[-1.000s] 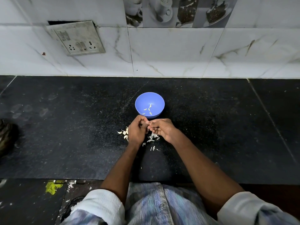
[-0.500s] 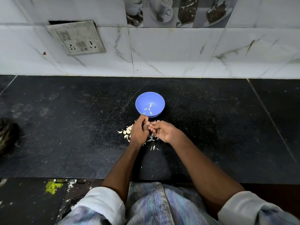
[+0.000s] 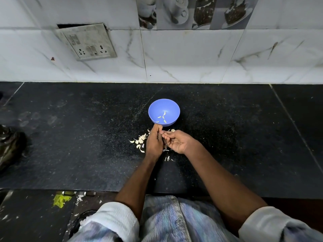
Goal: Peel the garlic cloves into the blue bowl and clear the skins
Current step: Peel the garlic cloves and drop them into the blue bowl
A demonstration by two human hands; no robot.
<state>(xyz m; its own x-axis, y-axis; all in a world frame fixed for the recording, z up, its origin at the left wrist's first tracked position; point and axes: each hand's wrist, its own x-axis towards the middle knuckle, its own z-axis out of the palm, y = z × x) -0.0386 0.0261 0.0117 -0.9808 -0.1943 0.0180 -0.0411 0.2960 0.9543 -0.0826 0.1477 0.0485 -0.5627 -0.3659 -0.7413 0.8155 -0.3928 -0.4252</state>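
Directly ahead of you, a small blue bowl [image 3: 164, 111] sits on a black speckled stone countertop [image 3: 70, 137], with a few pale peeled garlic cloves [image 3: 162, 117] lying in its bottom. Your two hands meet just in front of the bowl, nearly touching its near rim. Your left hand [image 3: 154, 143] is turned with its back toward you, fingers curled together; what it grips is hidden from view. Your right hand [image 3: 176, 141] lies palm up beside it, fingers bent inward, fingertips [image 3: 163, 136] touching the left hand's fingers; whether they pinch anything cannot be told. A scatter of papery white garlic skins [image 3: 140, 141] lies on the counter under and to the left of your hands, with a few more scraps nearer you. Behind the counter rises a white marbled tile wall [image 3: 192, 55] bearing a grimy switch-and-socket plate [image 3: 86, 41] at upper left.
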